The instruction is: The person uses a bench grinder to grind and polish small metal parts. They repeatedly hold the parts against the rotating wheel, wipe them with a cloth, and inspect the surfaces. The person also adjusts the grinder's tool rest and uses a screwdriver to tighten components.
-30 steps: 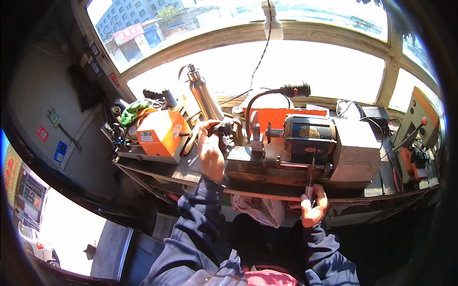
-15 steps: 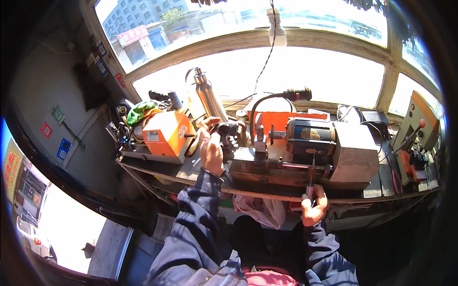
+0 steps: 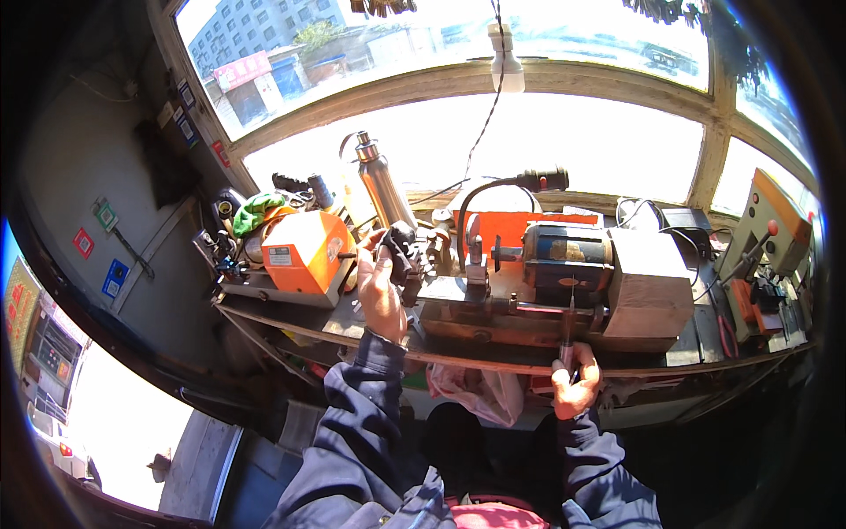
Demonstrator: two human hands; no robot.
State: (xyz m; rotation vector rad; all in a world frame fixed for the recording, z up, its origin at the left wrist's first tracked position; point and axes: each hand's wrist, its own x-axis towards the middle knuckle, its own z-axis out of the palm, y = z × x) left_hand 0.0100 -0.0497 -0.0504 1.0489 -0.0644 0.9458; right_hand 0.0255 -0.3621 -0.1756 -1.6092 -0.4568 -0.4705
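My left hand (image 3: 382,292) grips a black, lumpy object (image 3: 401,249) just below the steel bottle (image 3: 384,187); its exact shape is hard to make out. Right of it stands a small bench lathe-like machine with a dark motor (image 3: 568,251), a metal housing (image 3: 648,300) and a steel post (image 3: 477,269). My right hand (image 3: 577,385) is closed round the handle of a slim tool (image 3: 567,351) with a thin pointed tip, held upright at the bench's front edge, below the motor.
An orange machine (image 3: 304,251) and a green cloth (image 3: 257,210) sit left on the bench (image 3: 335,322). A lever machine (image 3: 767,256) stands at the right. A gooseneck lamp (image 3: 542,179) arches behind the motor. A pink bag (image 3: 476,388) lies under the bench; windows line the back.
My left hand has shifted slightly left, and the black object in it now sits further left, more over the fingertips. My right hand stays nearly still with the tool.
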